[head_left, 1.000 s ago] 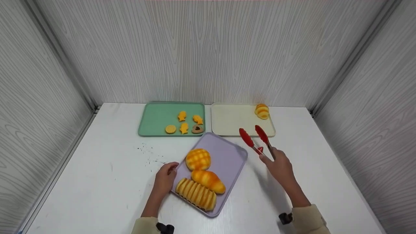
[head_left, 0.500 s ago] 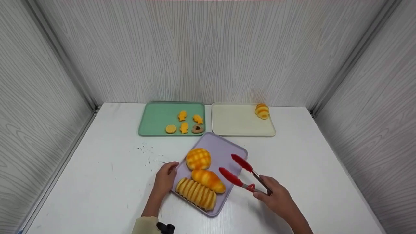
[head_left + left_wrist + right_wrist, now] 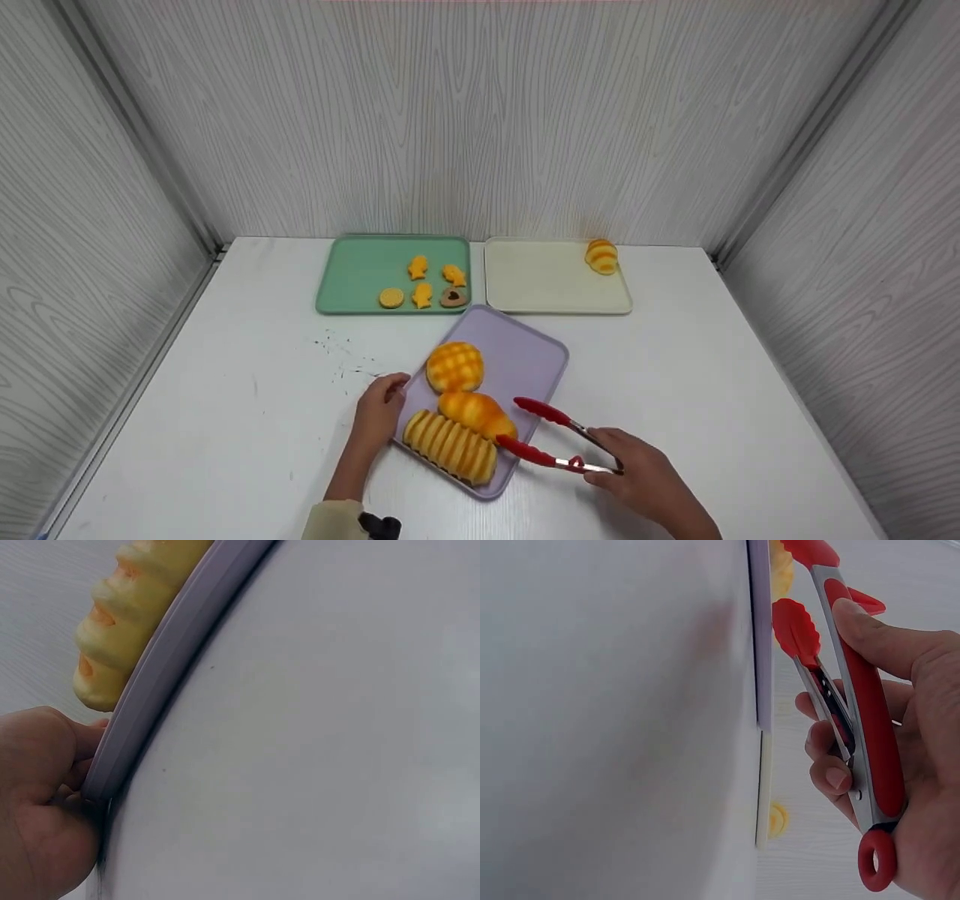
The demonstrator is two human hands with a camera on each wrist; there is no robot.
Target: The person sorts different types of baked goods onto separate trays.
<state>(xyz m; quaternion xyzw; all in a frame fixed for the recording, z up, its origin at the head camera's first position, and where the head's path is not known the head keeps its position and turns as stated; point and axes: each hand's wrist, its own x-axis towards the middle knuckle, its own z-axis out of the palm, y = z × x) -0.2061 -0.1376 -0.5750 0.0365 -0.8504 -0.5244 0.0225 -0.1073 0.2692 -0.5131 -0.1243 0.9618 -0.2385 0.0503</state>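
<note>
Head view is showing the right hand [image 3: 637,484] gripping red tongs [image 3: 551,439] near the right edge of the purple tray [image 3: 525,352], fingers curled round the handles, the tong tips standing apart on either side of the oval bun [image 3: 476,412], which is lying just left of that hand. The left hand [image 3: 379,416] is pinching the tray's left rim, beside the ridged loaf [image 3: 450,448]. A checkered round bun [image 3: 454,367] is sitting farther back on the tray.

Probably a staged test booth: grey woodgrain panels [image 3: 480,112] enclosing a white table [image 3: 712,390].
</note>
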